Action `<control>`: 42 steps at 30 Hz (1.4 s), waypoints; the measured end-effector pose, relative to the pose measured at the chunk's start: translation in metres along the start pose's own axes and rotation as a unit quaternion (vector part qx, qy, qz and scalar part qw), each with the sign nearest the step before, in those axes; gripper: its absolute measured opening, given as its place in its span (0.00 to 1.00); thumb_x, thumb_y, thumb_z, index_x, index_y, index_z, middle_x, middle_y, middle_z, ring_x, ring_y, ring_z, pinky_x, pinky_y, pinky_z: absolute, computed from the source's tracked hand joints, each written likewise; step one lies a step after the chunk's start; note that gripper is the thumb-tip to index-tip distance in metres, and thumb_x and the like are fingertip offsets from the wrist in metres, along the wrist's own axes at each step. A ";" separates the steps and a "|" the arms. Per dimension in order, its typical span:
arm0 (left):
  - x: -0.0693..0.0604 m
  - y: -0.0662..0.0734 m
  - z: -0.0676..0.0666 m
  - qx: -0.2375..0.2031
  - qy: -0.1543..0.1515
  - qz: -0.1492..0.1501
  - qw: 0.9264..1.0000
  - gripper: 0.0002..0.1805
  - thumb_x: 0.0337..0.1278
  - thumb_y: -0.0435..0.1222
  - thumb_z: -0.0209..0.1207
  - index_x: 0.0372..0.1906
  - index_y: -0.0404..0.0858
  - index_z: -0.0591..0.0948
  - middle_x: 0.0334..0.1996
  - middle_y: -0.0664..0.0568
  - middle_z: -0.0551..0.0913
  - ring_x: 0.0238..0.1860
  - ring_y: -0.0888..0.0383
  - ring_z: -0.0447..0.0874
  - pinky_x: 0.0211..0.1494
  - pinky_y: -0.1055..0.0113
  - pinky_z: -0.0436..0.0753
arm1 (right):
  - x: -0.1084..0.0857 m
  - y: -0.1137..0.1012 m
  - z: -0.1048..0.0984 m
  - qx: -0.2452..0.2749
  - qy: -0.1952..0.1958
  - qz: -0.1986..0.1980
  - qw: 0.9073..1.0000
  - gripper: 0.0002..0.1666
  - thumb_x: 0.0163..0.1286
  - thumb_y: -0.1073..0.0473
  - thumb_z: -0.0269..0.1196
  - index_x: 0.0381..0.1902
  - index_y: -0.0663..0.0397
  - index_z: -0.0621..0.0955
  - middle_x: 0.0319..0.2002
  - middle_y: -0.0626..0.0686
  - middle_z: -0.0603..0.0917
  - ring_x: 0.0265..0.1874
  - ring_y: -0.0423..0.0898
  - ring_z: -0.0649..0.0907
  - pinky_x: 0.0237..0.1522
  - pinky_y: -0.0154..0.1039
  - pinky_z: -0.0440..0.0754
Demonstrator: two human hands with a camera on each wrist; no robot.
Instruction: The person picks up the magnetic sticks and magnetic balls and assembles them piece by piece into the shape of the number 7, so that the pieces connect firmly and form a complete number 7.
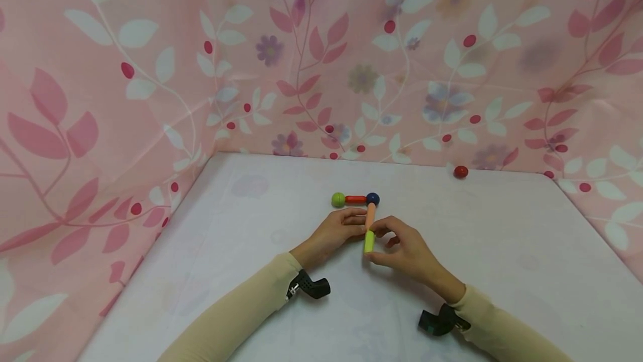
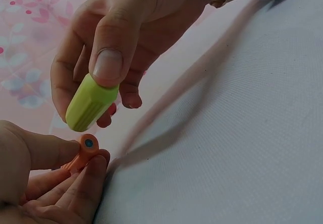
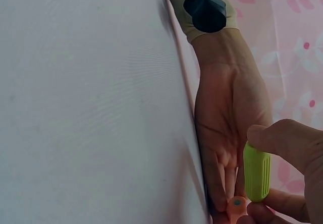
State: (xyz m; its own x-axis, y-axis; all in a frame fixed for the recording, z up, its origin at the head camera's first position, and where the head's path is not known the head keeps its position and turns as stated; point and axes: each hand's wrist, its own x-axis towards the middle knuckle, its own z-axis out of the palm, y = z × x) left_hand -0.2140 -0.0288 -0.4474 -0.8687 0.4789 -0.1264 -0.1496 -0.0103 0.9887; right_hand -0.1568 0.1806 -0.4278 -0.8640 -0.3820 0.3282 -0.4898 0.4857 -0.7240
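Balls (image 1: 338,199) already cap the red stick (image 1: 355,199), while the left hand (image 1: 334,233) pinches an orange stick (image 1: 370,216) and the right hand (image 1: 411,253) pinches a green stick (image 1: 369,242), seemingly not yet attached.

Just beyond the left hand (image 1: 335,233), the green ball (image 1: 338,199), red rod (image 1: 355,199) and blue ball (image 1: 373,199) block the way forward across the table (image 1: 251,217). The orange rod (image 1: 370,217) and yellow-green rod (image 1: 369,242) stand between it and the right hand (image 1: 409,253). Room to pass lies outside either hand, the red ball (image 1: 460,172) sitting at the far right edge
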 end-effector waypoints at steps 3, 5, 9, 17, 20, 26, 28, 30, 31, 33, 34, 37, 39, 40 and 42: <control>0.001 -0.001 0.000 -0.003 -0.002 0.003 1.000 0.22 0.73 0.30 0.62 0.68 0.35 0.78 0.57 0.47 0.85 0.58 0.54 0.83 0.61 0.62 0.81 | 0.000 0.000 0.001 -0.001 0.001 0.002 1.000 0.29 0.53 0.61 0.84 0.51 0.53 0.82 0.46 0.45 0.84 0.45 0.53 0.82 0.40 0.48 0.87; 0.001 -0.001 0.000 -0.002 -0.002 0.005 1.000 0.22 0.73 0.29 0.62 0.68 0.35 0.78 0.57 0.47 0.85 0.58 0.54 0.83 0.60 0.62 0.81 | 0.000 0.001 0.002 -0.003 0.000 0.003 1.000 0.29 0.53 0.61 0.84 0.51 0.53 0.82 0.46 0.45 0.84 0.45 0.52 0.82 0.40 0.48 0.87; 0.001 -0.001 0.000 0.002 -0.003 0.008 1.000 0.22 0.73 0.29 0.61 0.68 0.34 0.78 0.58 0.46 0.85 0.59 0.54 0.83 0.61 0.62 0.81 | 0.000 0.003 0.004 -0.007 -0.001 0.006 1.000 0.29 0.53 0.60 0.84 0.51 0.52 0.83 0.45 0.44 0.83 0.45 0.51 0.82 0.40 0.45 0.87; 0.001 0.000 0.000 -0.002 -0.007 0.011 1.000 0.23 0.73 0.29 0.61 0.69 0.32 0.77 0.59 0.44 0.84 0.60 0.53 0.83 0.62 0.61 0.80 | -0.001 0.005 0.005 -0.004 -0.001 0.007 1.000 0.30 0.53 0.60 0.84 0.51 0.51 0.82 0.45 0.43 0.83 0.45 0.50 0.83 0.40 0.44 0.86; 0.000 0.001 0.000 0.001 -0.007 0.009 1.000 0.23 0.73 0.29 0.61 0.69 0.33 0.77 0.59 0.45 0.85 0.59 0.54 0.83 0.62 0.62 0.80 | 0.000 0.005 0.005 -0.003 -0.001 0.005 1.000 0.30 0.53 0.60 0.84 0.51 0.52 0.82 0.45 0.44 0.83 0.45 0.50 0.83 0.40 0.45 0.86; -0.001 0.002 0.000 0.007 -0.001 0.006 1.000 0.22 0.72 0.31 0.62 0.68 0.35 0.78 0.57 0.47 0.86 0.59 0.54 0.83 0.62 0.62 0.80 | -0.001 0.005 0.006 -0.002 -0.004 0.009 1.000 0.30 0.53 0.61 0.84 0.52 0.53 0.82 0.45 0.45 0.83 0.45 0.51 0.83 0.40 0.44 0.86; -0.001 0.001 0.000 0.008 -0.001 0.008 1.000 0.22 0.72 0.31 0.62 0.68 0.35 0.78 0.57 0.47 0.86 0.59 0.54 0.83 0.62 0.62 0.80 | -0.001 0.006 0.006 -0.002 -0.006 0.012 1.000 0.30 0.53 0.61 0.84 0.52 0.53 0.82 0.45 0.45 0.83 0.45 0.51 0.83 0.40 0.44 0.86; -0.001 0.000 0.000 0.011 -0.002 0.008 1.000 0.22 0.73 0.31 0.63 0.68 0.36 0.78 0.57 0.47 0.86 0.59 0.55 0.83 0.62 0.62 0.80 | -0.001 0.006 0.007 -0.002 -0.007 0.011 1.000 0.30 0.53 0.60 0.84 0.52 0.53 0.82 0.45 0.45 0.83 0.45 0.51 0.83 0.41 0.44 0.86; -0.001 0.000 -0.001 0.012 -0.004 0.009 1.000 0.22 0.73 0.31 0.63 0.68 0.36 0.78 0.57 0.47 0.86 0.59 0.54 0.83 0.62 0.62 0.80 | -0.001 0.006 0.007 -0.002 -0.007 0.011 1.000 0.30 0.53 0.60 0.84 0.52 0.53 0.82 0.45 0.45 0.83 0.45 0.51 0.83 0.41 0.44 0.86; -0.001 -0.001 -0.001 0.012 -0.005 0.009 1.000 0.22 0.72 0.31 0.63 0.68 0.36 0.78 0.57 0.47 0.86 0.59 0.55 0.83 0.62 0.62 0.80 | -0.001 0.006 0.007 -0.003 -0.008 0.009 1.000 0.30 0.53 0.60 0.83 0.52 0.53 0.82 0.45 0.45 0.83 0.45 0.52 0.83 0.41 0.45 0.86; 0.000 -0.001 -0.001 0.011 -0.005 0.009 1.000 0.22 0.72 0.31 0.63 0.68 0.36 0.79 0.57 0.47 0.86 0.59 0.55 0.83 0.62 0.62 0.80 | -0.001 0.006 0.007 -0.003 -0.008 0.007 1.000 0.30 0.53 0.60 0.83 0.52 0.54 0.82 0.45 0.45 0.83 0.45 0.52 0.83 0.40 0.45 0.86; 0.000 -0.001 -0.001 0.011 -0.005 0.010 1.000 0.23 0.72 0.32 0.63 0.68 0.36 0.79 0.57 0.47 0.86 0.59 0.54 0.83 0.62 0.61 0.80 | -0.001 0.007 0.007 -0.009 -0.006 -0.003 1.000 0.30 0.53 0.61 0.83 0.52 0.53 0.82 0.45 0.45 0.83 0.44 0.52 0.83 0.40 0.45 0.86; 0.000 -0.001 -0.001 0.013 -0.003 0.010 1.000 0.22 0.72 0.32 0.63 0.68 0.37 0.79 0.57 0.48 0.86 0.59 0.55 0.83 0.62 0.61 0.80 | -0.001 0.007 0.008 -0.016 -0.003 -0.014 1.000 0.30 0.53 0.61 0.83 0.52 0.53 0.82 0.44 0.45 0.83 0.43 0.51 0.83 0.39 0.45 0.86; 0.000 -0.001 -0.001 0.015 -0.002 0.008 1.000 0.22 0.72 0.32 0.64 0.68 0.37 0.79 0.57 0.48 0.86 0.58 0.55 0.83 0.62 0.61 0.80 | -0.001 0.008 0.008 -0.020 -0.001 -0.020 1.000 0.30 0.53 0.61 0.83 0.52 0.53 0.83 0.44 0.45 0.83 0.43 0.51 0.83 0.38 0.45 0.86; -0.001 -0.001 -0.001 0.020 0.000 0.006 1.000 0.22 0.72 0.33 0.64 0.68 0.38 0.79 0.56 0.49 0.86 0.58 0.56 0.83 0.63 0.62 0.79 | -0.002 0.008 0.008 -0.027 0.002 -0.030 0.999 0.29 0.53 0.61 0.83 0.52 0.53 0.83 0.43 0.45 0.83 0.42 0.51 0.83 0.37 0.44 0.85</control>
State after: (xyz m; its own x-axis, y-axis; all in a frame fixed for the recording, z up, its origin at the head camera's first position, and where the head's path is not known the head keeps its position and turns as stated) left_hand -0.2138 -0.0302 -0.4486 -0.8705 0.4788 -0.1140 -0.1199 0.0185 0.9926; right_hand -0.1585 0.1787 -0.4392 -0.8335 -0.4089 0.3715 -0.5457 0.5039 -0.6696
